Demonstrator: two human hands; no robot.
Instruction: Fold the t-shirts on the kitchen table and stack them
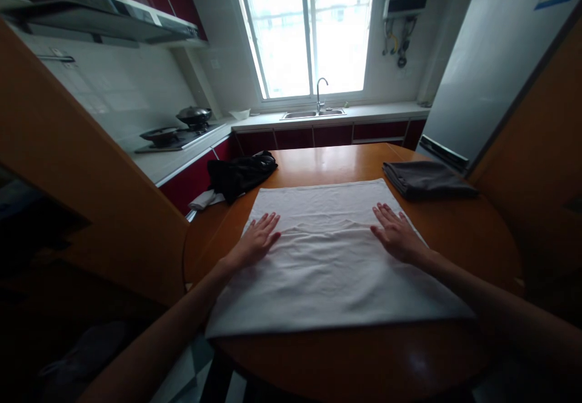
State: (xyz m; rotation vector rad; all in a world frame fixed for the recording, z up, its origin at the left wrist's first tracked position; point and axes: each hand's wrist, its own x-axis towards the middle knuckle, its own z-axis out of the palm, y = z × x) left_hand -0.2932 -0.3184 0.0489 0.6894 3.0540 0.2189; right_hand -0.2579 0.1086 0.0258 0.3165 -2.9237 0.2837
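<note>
A white T-shirt [327, 282] lies spread on the round wooden table, folded over so that its neckline crosses the middle of the cloth. Near the left edge of the shirt, my left hand [257, 238] rests flat with fingers stretched out. On the opposite side, my right hand [395, 233] lies palm down on the cloth, fingers extended. Neither hand grips the fabric. The parts of the cloth under both palms are hidden.
A folded dark grey cloth [427, 179] sits at the table's right. Crumpled black clothing [240, 176] lies at the left, beside a small white cloth [207, 199]. The wooden table [318, 163] has a rounded edge. Beyond are a sink [313, 113], pans on a stove [182, 142] and a refrigerator [491, 51].
</note>
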